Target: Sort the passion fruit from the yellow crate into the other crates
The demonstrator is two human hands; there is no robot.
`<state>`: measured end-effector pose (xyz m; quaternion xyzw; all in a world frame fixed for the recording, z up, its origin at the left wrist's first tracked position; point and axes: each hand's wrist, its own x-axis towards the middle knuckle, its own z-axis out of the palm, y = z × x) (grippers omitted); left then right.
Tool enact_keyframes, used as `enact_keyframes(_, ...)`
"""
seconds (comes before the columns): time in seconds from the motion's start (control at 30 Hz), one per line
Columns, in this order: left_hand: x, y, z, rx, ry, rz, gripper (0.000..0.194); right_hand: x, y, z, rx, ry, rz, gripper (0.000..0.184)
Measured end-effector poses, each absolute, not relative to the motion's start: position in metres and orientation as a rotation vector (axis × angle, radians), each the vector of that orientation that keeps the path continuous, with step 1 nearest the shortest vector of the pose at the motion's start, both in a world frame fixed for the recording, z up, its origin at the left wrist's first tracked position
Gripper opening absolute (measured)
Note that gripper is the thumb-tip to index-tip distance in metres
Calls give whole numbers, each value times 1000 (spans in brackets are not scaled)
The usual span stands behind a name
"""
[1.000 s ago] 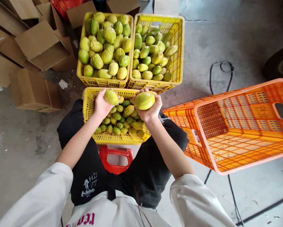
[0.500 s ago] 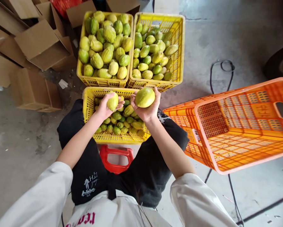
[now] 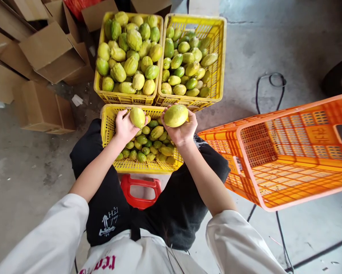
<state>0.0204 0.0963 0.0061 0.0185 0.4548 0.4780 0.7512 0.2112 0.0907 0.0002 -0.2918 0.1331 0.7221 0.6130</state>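
Note:
My left hand [image 3: 125, 127] holds a small yellow-green lemon [image 3: 137, 117], palm turned up and fingers curled under it. A larger, oval yellow-green lemon [image 3: 175, 115] rests in my right hand [image 3: 183, 133], which cups it from below. Both hands are above the near yellow crate [image 3: 108, 125], held apart from each other. Inside that crate lie many smaller green and yellow lemons [image 3: 150, 146], partly hidden by my hands and wrists.
Two yellow crates of lemons stand beyond, the left crate [image 3: 125, 99] piled fuller than the right crate [image 3: 222, 57]. An orange crate [image 3: 250, 179] lies tipped at right, near a black cable [image 3: 258, 91]. Cardboard boxes [image 3: 45, 49] crowd the far left. A red stool [image 3: 140, 182] shows between my legs.
My left hand has rolled palm-up, bringing its lemon more into sight on the fingers. My right hand has shifted slightly right with the larger lemon. The view has moved a little.

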Motion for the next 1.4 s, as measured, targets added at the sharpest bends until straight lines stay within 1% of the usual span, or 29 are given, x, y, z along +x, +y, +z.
enact_keyframes(0.13,22,97,5,30,982,1107,33,209,90,1,-734,101,1673,20)
enact_keyframes(0.27,21,96,7,70,985,1085,32,207,89,-1,-746,-5,1724,32)
enact_keyframes(0.37,21,95,10,85,964,1085,32,205,89,-2,-799,-37,1706,37)
enact_keyframes(0.6,24,95,4,58,994,1085,26,206,88,-3,-810,10,1625,32)
enact_keyframes(0.83,24,95,7,55,1040,1028,24,209,87,-8,-706,57,1746,32)
enact_keyframes(1.03,23,95,12,62,983,1023,32,208,87,-7,-664,34,1817,32)
enact_keyframes(1.2,22,93,12,51,974,1014,33,202,85,-4,-739,-55,1850,31)
enact_keyframes(1.3,21,92,11,58,954,1029,35,200,84,-6,-811,-92,1821,36)
enact_keyframes(1.4,22,92,10,66,929,1049,35,201,84,-8,-813,-79,1768,36)
